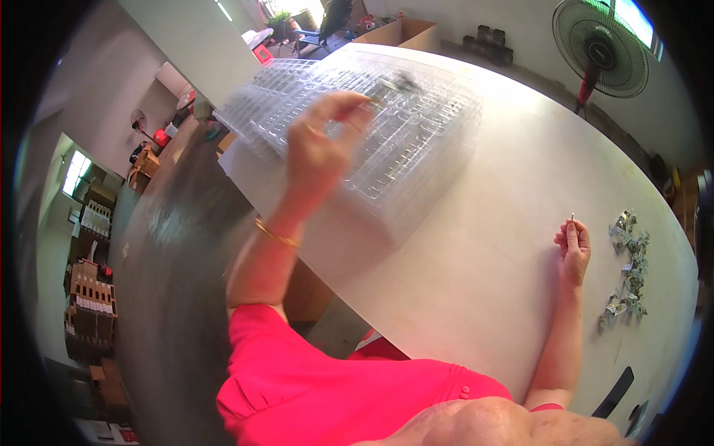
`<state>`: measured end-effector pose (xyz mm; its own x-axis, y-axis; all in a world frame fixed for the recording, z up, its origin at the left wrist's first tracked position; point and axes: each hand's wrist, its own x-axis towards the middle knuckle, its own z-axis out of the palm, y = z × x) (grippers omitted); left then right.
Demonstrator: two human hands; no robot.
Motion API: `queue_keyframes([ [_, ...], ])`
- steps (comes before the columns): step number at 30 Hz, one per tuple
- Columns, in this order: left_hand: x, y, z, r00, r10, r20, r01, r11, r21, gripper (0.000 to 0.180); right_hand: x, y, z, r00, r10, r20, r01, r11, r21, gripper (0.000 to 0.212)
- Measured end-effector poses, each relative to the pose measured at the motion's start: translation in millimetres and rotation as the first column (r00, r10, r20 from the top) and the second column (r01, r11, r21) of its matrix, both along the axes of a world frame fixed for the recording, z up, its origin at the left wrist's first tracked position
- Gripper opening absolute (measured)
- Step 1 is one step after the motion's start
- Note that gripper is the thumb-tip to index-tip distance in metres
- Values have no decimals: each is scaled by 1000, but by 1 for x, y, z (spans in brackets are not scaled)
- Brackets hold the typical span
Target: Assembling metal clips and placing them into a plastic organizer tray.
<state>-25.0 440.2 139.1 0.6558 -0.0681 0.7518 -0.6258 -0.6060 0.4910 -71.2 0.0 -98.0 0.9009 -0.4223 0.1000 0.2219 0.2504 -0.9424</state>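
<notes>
My left hand [327, 141], smeared by motion, is raised over a stack of clear plastic trays [424, 178]. Its thumb and index finger curve together in a pinch; whatever they hold is too blurred to name. Just beyond the fingertips a dark, blurred small thing [401, 82] shows above the top tray; whether the hand touches it I cannot tell. The top tray has rows of small compartments. At the right, my right hand [574, 253] is closed above the white table [476, 297], with a small thin metal piece [572, 217] sticking up from its fingers.
Beside my right hand lies a loose row of small metal parts [631, 275]. A black flat object [614, 392] sits near the table's right front. A second stack of clear trays [256, 93] stands at the far left. Beyond the table are a fan [599, 50] and a cardboard box [405, 33].
</notes>
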Motion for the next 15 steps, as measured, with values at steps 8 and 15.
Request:
queue_keyframes([
  [8,125,188,7,867,464,-182,-433,882,184,19,-3,11,4,1000,13,-24,-17,981,-194,12],
  [15,178,224,-12,708,677,-200,-531,698,480,23,-6,18,7,998,16,-56,-27,979,-201,11],
])
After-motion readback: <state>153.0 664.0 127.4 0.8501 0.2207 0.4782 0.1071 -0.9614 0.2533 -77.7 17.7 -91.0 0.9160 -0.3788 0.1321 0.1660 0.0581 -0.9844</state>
